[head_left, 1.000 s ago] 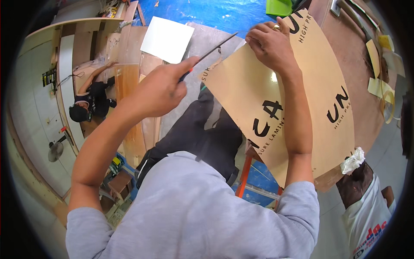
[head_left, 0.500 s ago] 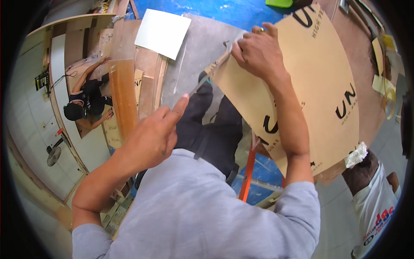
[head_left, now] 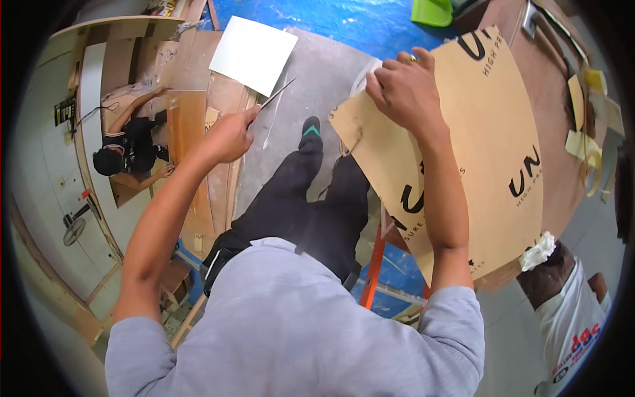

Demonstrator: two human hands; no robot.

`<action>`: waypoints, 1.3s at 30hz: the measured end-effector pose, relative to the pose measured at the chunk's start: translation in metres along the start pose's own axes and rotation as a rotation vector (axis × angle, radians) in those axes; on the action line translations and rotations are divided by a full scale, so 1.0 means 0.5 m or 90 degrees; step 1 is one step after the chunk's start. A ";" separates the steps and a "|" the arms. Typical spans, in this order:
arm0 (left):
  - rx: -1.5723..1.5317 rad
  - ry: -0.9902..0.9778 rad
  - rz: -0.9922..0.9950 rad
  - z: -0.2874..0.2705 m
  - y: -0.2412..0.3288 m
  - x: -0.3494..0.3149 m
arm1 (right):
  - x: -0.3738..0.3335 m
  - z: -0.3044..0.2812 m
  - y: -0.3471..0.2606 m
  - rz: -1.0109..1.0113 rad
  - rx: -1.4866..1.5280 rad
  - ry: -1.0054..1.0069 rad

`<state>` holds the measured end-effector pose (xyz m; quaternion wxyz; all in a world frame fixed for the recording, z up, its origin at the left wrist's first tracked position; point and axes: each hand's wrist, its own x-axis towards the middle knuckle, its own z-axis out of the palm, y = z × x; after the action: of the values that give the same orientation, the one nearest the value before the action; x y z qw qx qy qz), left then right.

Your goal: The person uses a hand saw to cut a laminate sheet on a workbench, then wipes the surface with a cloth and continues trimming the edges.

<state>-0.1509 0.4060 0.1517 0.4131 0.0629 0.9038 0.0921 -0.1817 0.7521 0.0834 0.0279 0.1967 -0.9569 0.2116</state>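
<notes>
My left hand [head_left: 229,137] is closed around the lower end of a thin, pointed metal blade [head_left: 278,92]; its handle is hidden in the fist. The blade points up and right, apart from the brown sheet. My right hand [head_left: 410,96] has its fingers bent over the far left edge of a large brown laminate sheet [head_left: 493,126] with black print. That sheet lies on a brown board surface at my right, its left corner jutting over the floor. Below the corner, my legs [head_left: 297,182] show in dark trousers.
A white square sheet [head_left: 254,54] lies ahead, near a blue floor cover [head_left: 350,20] and a green dustpan [head_left: 431,10]. An orange ladder-like leg [head_left: 374,271] stands under the board. One person [head_left: 129,142] works at left by a wood panel [head_left: 188,126]; another [head_left: 574,314] is at lower right.
My left hand has drawn the blade away from the brown sheet's edge, up and to the left. My right hand stays on the sheet, which sits slightly lower in view.
</notes>
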 end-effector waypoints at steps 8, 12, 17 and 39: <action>-0.059 -0.001 0.183 -0.075 0.123 -0.131 | -0.004 0.003 0.002 0.034 0.174 0.112; -0.082 -0.041 0.262 -0.008 0.037 -0.053 | -0.008 -0.007 -0.003 0.031 0.148 0.064; -0.329 -0.055 0.186 0.164 -0.029 0.033 | -0.006 -0.046 -0.055 -0.073 0.059 -0.165; -1.046 -0.077 -0.055 0.372 0.007 0.001 | 0.148 -0.018 -0.089 0.143 0.399 -0.685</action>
<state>-0.0100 0.4307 0.0325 0.3783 -0.2895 0.5263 0.7043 -0.2331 0.6919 0.1193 -0.5387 0.1726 -0.7442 0.3552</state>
